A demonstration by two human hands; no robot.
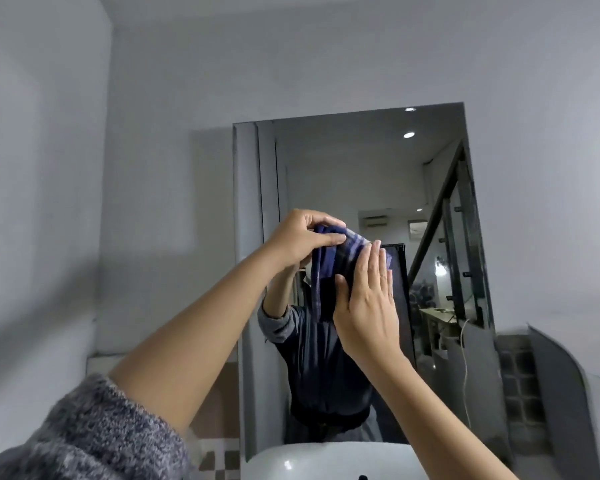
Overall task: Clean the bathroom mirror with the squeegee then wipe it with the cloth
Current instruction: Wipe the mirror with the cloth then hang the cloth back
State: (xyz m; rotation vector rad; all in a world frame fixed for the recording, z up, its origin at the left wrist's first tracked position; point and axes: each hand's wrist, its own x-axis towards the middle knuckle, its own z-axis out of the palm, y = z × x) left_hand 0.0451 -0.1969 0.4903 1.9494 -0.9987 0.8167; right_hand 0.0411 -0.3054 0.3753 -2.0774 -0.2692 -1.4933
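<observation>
Head view: the left hand pinches the cloth at its top; it hangs straight down before the mirror. The right hand presses flat-fingered against its right side.

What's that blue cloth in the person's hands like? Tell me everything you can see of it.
The cloth is dark blue with pale stripes near its top, soft-looking. It hangs bunched in long folds before the mirror. The left hand pinches its top; the right hand lies flat against its right side. Whether it touches the glass cannot be told.
</observation>
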